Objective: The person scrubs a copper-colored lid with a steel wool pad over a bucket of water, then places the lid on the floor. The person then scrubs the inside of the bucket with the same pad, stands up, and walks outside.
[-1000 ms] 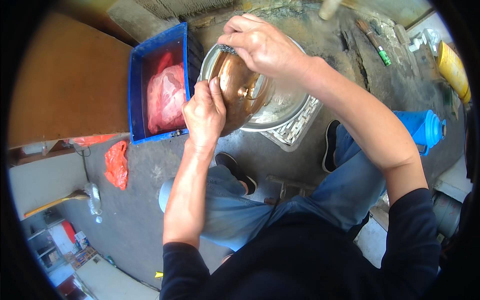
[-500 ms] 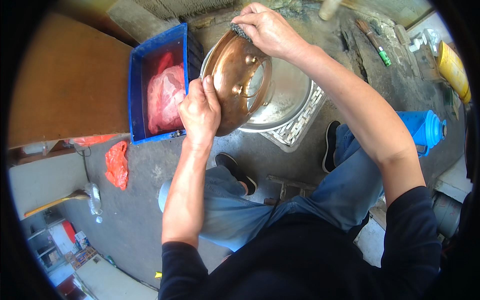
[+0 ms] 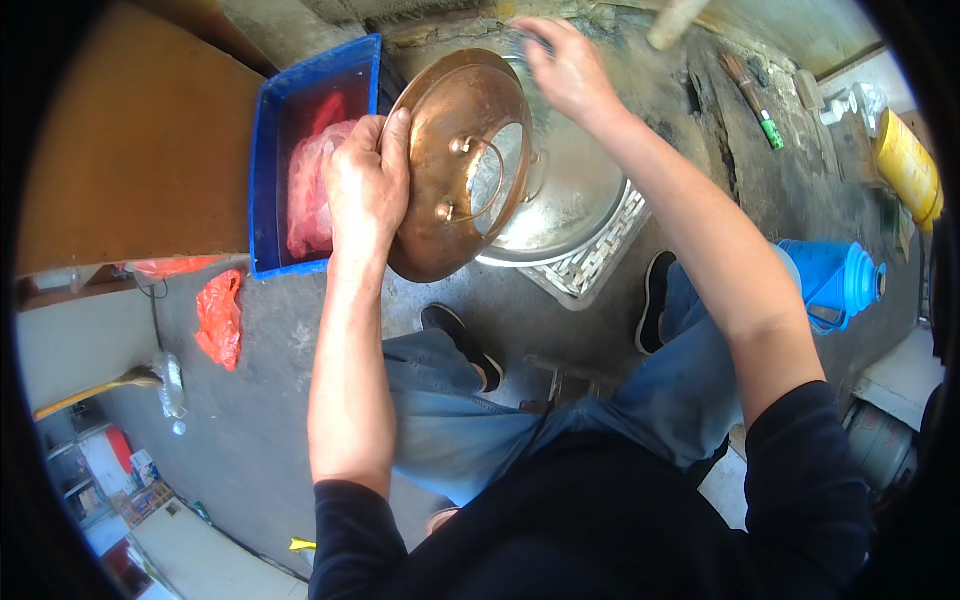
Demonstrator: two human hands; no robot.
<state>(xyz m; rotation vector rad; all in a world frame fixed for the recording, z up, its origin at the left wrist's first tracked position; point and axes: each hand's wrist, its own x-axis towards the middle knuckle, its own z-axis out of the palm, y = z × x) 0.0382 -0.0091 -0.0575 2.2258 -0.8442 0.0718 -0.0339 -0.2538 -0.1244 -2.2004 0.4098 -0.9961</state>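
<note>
My left hand grips the left rim of a copper-coloured pot lid, thumb on its outer face. The lid is tilted nearly on edge and has two knobs joined by a wire handle, with a pale round middle. Beyond the lid's upper right rim, my right hand is raised and apart from it, its fingers curled and blurred. A bit of dark scouring pad shows at those fingers. Behind the lid, and partly hidden by it, sits a wide shiny metal basin.
A blue bin with reddish liquid and a pink plastic-like bundle stands left. Under the basin is a pale lattice crate. A blue thermos flask is at right, a red plastic bag on the left floor.
My right hand has come away from the lid's top rim, moving right with the scouring pad. The lid has turned, its outer face showing more toward me, as my left hand shifted left.
</note>
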